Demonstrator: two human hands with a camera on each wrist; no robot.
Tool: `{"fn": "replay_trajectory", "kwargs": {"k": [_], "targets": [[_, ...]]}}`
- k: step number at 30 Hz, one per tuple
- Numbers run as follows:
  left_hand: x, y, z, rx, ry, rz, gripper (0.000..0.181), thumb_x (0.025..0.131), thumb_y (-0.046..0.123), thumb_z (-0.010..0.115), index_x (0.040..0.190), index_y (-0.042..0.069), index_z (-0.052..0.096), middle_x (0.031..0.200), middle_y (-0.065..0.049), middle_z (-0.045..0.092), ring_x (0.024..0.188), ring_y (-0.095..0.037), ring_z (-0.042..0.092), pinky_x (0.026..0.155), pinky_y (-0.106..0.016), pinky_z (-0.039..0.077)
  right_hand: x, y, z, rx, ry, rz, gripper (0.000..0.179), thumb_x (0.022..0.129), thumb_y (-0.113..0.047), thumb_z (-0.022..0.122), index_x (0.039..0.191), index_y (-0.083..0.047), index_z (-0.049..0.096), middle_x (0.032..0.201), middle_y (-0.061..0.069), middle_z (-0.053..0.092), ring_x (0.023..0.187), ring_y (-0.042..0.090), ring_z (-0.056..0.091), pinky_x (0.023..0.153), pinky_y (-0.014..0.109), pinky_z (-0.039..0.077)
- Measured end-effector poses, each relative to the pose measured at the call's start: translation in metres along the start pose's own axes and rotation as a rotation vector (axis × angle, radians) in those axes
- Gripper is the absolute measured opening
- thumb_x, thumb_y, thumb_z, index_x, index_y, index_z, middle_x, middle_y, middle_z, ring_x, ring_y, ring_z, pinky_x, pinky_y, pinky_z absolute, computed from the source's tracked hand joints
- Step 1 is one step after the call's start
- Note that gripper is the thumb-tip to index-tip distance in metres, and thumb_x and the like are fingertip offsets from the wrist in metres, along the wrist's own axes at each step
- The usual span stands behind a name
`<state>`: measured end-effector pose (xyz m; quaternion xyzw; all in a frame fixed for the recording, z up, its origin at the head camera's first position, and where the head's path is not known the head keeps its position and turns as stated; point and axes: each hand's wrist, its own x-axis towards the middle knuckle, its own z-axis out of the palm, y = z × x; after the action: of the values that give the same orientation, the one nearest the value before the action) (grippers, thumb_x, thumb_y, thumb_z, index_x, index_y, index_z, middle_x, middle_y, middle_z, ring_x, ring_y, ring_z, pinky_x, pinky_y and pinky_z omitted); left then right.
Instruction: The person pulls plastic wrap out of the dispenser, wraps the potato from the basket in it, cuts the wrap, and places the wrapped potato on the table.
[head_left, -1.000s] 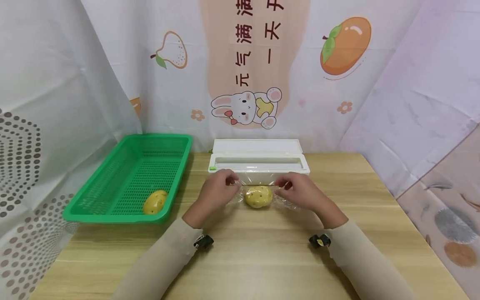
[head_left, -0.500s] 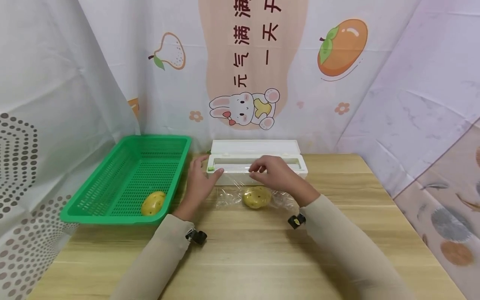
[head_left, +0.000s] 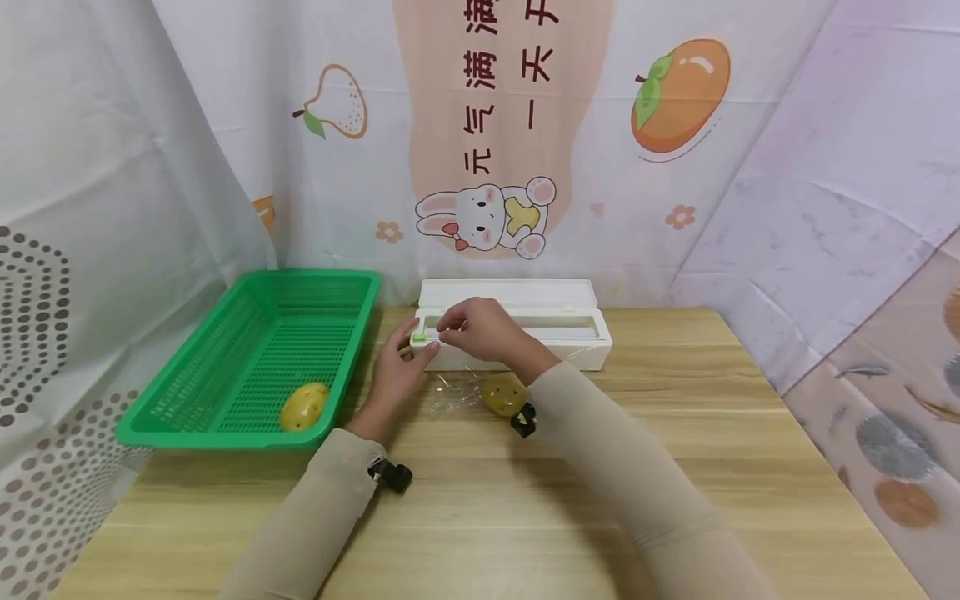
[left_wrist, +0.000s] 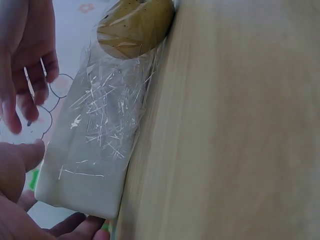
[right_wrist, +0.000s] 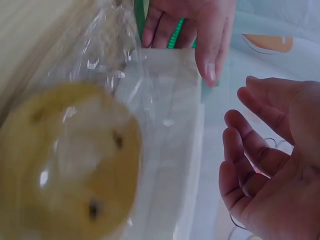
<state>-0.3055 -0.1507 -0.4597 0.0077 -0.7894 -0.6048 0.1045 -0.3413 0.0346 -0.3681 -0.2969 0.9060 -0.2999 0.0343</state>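
Observation:
A white cling film dispenser with its lid raised stands at the back of the table. My left hand holds its left end, thumb on top and fingers round the end. Over that end hovers my right hand, near the green slider; its fingers are loosely bent and hold nothing in the right wrist view. Clear cling film runs from the dispenser's front to a potato, which it covers. In the head view, the right sleeve and wrist camera hide part of that potato.
A green basket stands to the left, with another potato in its near right corner. A printed curtain hangs directly behind the dispenser. Bare wooden table extends in front and to the right.
Both hands have let go of the film beside the potato. My left hand has moved to the dispenser's left end. My right hand has swept left across the dispenser to the slider.

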Motion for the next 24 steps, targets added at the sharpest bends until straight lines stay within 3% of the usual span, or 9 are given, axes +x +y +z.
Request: {"fn": "replay_trajectory", "kwargs": {"k": [3,8,10,16,24], "targets": [[0.000,-0.001,-0.002,-0.009,0.001,0.013,0.058,0.096,0.021,0.076,0.149,0.011,0.054,0.141,-0.022,0.060,0.126,-0.035,0.062,0.095,-0.033,0.054,0.009,-0.005,0.008,0.015,-0.003,0.022,0.017,0.097,-0.026,0.073,0.109,-0.015,0.080,0.098,-0.003,0.075,0.087,0.014,0.066,0.072,0.028,0.055],[-0.002,0.000,-0.003,-0.034,-0.019,0.021,0.051,0.098,0.019,0.074,0.146,0.012,0.059,0.151,-0.014,0.055,0.132,-0.033,0.058,0.097,-0.038,0.057,0.019,-0.010,0.020,0.051,0.004,0.072,0.016,0.097,-0.026,0.074,0.109,-0.017,0.080,0.095,-0.006,0.075,0.089,0.012,0.067,0.073,0.027,0.054],[-0.003,0.000,-0.004,-0.036,-0.022,0.019,0.050,0.098,0.018,0.073,0.146,0.013,0.060,0.153,-0.012,0.054,0.134,-0.032,0.057,0.102,-0.049,0.054,0.021,-0.011,0.024,0.061,0.012,0.084,0.016,0.097,-0.025,0.074,0.109,-0.017,0.081,0.094,-0.006,0.076,0.089,0.011,0.067,0.074,0.027,0.055],[-0.002,-0.001,-0.005,-0.035,-0.024,0.000,0.050,0.098,0.019,0.074,0.145,0.014,0.060,0.151,-0.011,0.055,0.134,-0.031,0.056,0.103,-0.050,0.054,0.025,-0.015,0.031,0.058,0.025,0.102,0.015,0.095,-0.025,0.077,0.107,-0.017,0.082,0.089,-0.008,0.077,0.079,0.010,0.067,0.069,0.026,0.054],[0.000,-0.005,-0.006,-0.026,-0.038,-0.002,0.050,0.098,0.021,0.072,0.146,0.015,0.059,0.150,-0.010,0.056,0.134,-0.030,0.055,0.104,-0.052,0.053,0.029,-0.022,0.038,-0.022,0.050,0.141,0.013,0.094,-0.029,0.078,0.101,-0.019,0.083,0.089,-0.011,0.077,0.079,0.007,0.065,0.066,0.024,0.051]]}}
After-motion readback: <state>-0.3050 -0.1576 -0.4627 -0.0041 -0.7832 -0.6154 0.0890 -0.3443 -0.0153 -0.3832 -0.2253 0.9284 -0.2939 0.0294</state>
